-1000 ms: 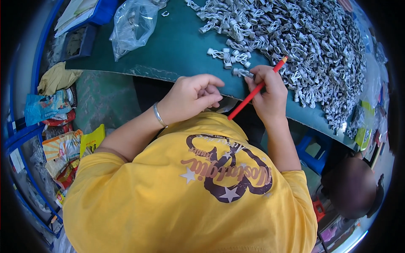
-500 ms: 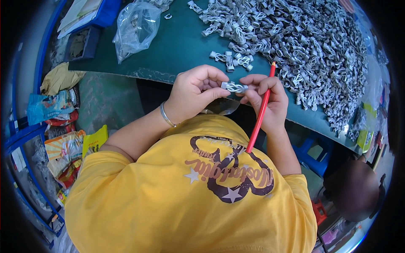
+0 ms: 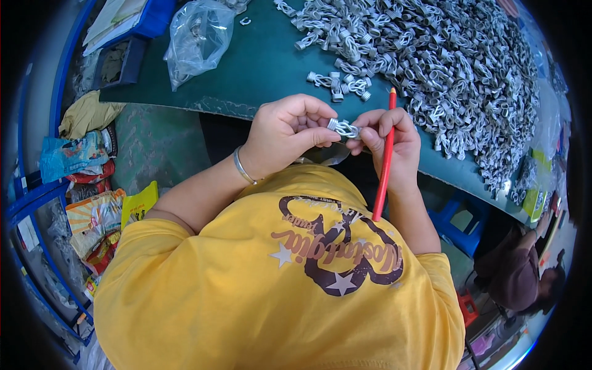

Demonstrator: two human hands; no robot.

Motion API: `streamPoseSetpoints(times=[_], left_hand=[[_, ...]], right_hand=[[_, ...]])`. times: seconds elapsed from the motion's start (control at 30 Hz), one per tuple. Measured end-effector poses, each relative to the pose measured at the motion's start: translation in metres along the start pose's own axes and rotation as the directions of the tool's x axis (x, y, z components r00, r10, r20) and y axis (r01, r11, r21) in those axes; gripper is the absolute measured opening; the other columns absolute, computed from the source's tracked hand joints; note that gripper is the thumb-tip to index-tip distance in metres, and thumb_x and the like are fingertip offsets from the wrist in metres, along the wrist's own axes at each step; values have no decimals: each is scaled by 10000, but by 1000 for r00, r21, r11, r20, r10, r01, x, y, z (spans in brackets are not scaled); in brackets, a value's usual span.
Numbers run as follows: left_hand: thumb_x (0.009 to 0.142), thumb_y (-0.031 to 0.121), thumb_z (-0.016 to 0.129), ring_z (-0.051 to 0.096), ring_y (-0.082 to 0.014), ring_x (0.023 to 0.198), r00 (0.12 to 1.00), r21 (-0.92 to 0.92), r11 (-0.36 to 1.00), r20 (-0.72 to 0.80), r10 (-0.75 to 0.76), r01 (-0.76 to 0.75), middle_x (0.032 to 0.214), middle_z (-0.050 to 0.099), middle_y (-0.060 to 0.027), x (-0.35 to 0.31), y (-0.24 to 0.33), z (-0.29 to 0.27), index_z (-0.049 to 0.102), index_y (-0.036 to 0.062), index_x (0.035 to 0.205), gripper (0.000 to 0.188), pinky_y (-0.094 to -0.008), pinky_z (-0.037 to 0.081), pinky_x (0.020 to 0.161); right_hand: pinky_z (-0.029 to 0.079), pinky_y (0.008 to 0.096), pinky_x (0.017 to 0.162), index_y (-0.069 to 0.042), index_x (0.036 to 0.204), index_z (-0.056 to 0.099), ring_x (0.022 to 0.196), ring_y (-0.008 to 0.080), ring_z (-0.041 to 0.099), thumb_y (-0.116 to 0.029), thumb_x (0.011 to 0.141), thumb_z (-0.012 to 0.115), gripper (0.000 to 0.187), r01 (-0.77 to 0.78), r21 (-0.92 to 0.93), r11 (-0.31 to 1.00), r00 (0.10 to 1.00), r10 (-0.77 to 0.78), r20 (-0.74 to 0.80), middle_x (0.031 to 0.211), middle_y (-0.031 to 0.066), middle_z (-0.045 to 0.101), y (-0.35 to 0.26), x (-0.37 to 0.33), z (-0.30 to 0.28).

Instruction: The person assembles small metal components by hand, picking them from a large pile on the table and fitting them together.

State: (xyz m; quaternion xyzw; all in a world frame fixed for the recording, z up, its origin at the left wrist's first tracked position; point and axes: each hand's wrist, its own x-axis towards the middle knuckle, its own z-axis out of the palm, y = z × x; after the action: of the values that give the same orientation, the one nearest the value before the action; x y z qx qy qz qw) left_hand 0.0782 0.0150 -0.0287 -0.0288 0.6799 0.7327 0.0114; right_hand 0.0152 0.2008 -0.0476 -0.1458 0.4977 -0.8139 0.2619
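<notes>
Between my two hands, just in front of the table's near edge, is a silvery metal part (image 3: 346, 129) with a ribbed end and twisted, looped bars. My left hand (image 3: 296, 126) pinches its ribbed end between thumb and fingers. The other end sits between the thumb and fingertips of my right hand (image 3: 394, 139). A red pencil (image 3: 385, 163) is also tucked in my right hand, its tip pointing away from me. Beyond my hands, several similar metal parts (image 3: 338, 86) lie apart on the green table (image 3: 259, 68).
A large pile of the metal parts (image 3: 444, 74) covers the table's right side. A clear plastic bag (image 3: 198, 46) lies at the left, near a blue tray of papers (image 3: 154, 18). Wrappers (image 3: 92, 216) fill the floor at left. Another person (image 3: 518, 277) is at far right, near a blue stool (image 3: 459, 222).
The metal part has turned slightly and shifted a little right in my fingers. The red pencil now stands more upright. The person at far right has moved, with an arm now showing.
</notes>
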Motion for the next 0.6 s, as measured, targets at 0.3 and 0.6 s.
streamPoseSetpoints(times=[0.3,0.6], left_hand=[[812,-20,624,644,-130,749,1000,-51,999,7,-16,16,860,635,-102,1,-2,-2,571,-55,988,187,-216,526,648],[818,20,634,621,-88,672,959,109,976,197,-205,187,820,625,-63,-6,0,-12,601,-30,941,137,-186,496,566]], right_hand=[[520,269,689,-47,820,380,823,191,608,107,712,681,355,463,-386,798,880,-466,90,968,169,573,1,2,5],[483,254,606,-54,788,400,712,170,590,35,671,757,385,467,-457,757,883,-421,207,864,158,617,-2,-5,12]])
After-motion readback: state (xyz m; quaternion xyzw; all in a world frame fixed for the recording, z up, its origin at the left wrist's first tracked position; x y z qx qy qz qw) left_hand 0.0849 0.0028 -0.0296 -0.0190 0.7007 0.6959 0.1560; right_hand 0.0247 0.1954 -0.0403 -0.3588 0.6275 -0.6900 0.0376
